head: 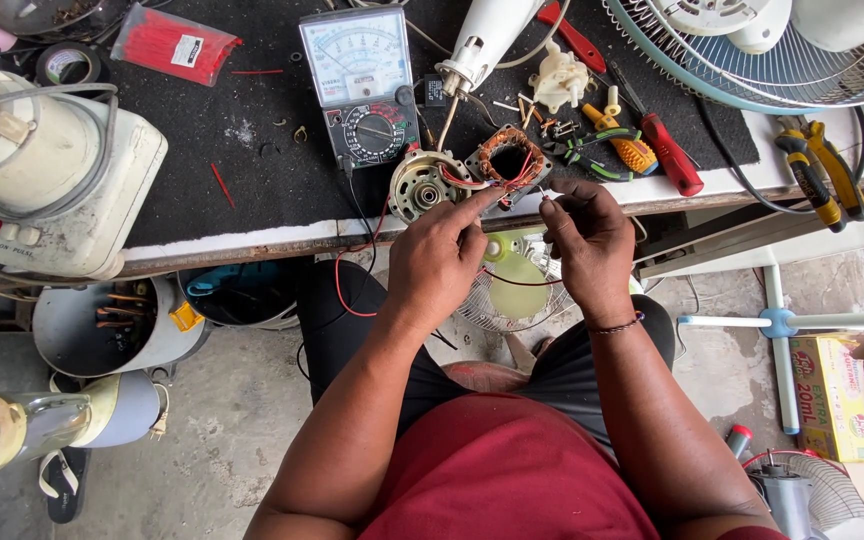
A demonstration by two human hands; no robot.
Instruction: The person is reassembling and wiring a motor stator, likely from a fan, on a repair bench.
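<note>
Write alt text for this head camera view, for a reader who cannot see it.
A person's left hand and right hand pinch thin wires at the edge of a workbench, beside a fan motor with exposed copper windings. An analog multimeter, screwdrivers and pliers lie on the bench; a fan guard sits top right.

I am seeing only one view, so no second view is sharing any part of the scene. The head camera is looking steeply down from above the person's chest, facing forward over the workbench edge (252, 240). It is sitting near: the left hand (439, 255) and right hand (587, 240) are filling the middle. The top is showing the black mat (252, 150) and analog multimeter (360, 80), the bottom the concrete floor (222, 420).
</note>
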